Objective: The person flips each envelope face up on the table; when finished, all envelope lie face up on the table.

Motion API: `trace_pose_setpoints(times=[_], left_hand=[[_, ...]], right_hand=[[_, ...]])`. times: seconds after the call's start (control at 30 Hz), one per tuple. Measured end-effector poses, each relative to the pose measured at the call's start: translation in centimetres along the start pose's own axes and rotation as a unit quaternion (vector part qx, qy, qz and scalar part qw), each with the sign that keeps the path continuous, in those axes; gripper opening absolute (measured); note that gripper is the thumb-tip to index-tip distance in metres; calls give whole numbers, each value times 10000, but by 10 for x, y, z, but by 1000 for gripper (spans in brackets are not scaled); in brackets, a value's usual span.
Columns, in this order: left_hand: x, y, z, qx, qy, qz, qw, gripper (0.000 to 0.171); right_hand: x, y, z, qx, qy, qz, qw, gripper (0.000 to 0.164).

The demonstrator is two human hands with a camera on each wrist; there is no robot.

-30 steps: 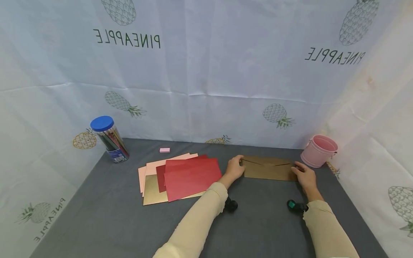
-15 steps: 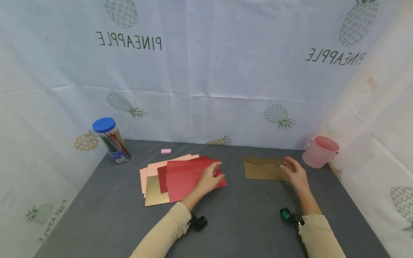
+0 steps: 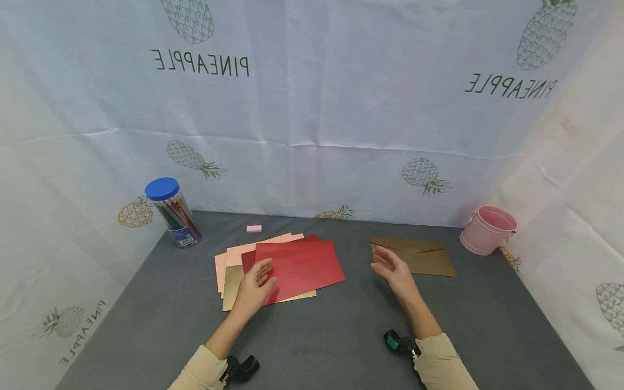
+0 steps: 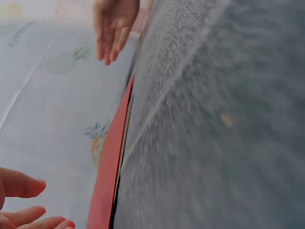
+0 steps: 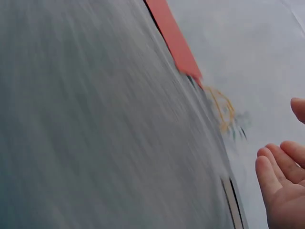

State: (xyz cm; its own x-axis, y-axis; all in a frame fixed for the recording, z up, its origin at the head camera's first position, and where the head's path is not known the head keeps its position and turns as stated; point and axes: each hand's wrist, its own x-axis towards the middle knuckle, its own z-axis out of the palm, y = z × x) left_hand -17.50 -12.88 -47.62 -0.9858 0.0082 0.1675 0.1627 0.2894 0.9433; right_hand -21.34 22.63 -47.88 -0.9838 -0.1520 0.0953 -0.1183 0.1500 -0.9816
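Observation:
My left hand [image 3: 254,284] hovers over the left part of a red envelope [image 3: 302,268], its fingers loosely bent and holding nothing. That envelope tops a fanned pile with a dark red one, a gold one [image 3: 232,287] and pink ones [image 3: 239,252]. Farther right, a brown envelope [image 3: 429,257] lies flat with its flap side up. My right hand [image 3: 396,273] is in front of its left end, partly covering it, with relaxed fingers and nothing in them. In the right wrist view the fingers [image 5: 283,176] are apart from the red envelope [image 5: 176,43].
A blue-lidded jar of pencils [image 3: 174,214] stands at the back left. Behind the pile lies a small pink block [image 3: 254,228]. A pink bucket [image 3: 487,230] is at the back right. Printed cloth [image 3: 312,108] hangs behind the dark grey table [image 3: 317,346].
Both hands let go of the brown envelope, which stays on the table. The left hand moved left over the red envelope. The right hand moved left along the brown envelope.

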Motion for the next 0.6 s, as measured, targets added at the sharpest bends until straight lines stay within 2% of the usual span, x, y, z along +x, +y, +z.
trace_pose_setpoints(times=[0.17,0.3,0.4,0.6], left_hand=[[-9,-6,-13,-116,461,-357,9982,50],[-10,-10,-18,-442,709,-604,9947,53],[-9,-12,-20,-496,684,-694,9940,54],[-9,-16,-20,-314,523,-675,9959,54]], right_hand=[[5,3,29,71,-478,22,9988,61],[10,1,46,-31,-593,231,9980,60],[12,1,56,-153,-585,365,9975,60],[12,5,70,-353,-584,454,9966,59]])
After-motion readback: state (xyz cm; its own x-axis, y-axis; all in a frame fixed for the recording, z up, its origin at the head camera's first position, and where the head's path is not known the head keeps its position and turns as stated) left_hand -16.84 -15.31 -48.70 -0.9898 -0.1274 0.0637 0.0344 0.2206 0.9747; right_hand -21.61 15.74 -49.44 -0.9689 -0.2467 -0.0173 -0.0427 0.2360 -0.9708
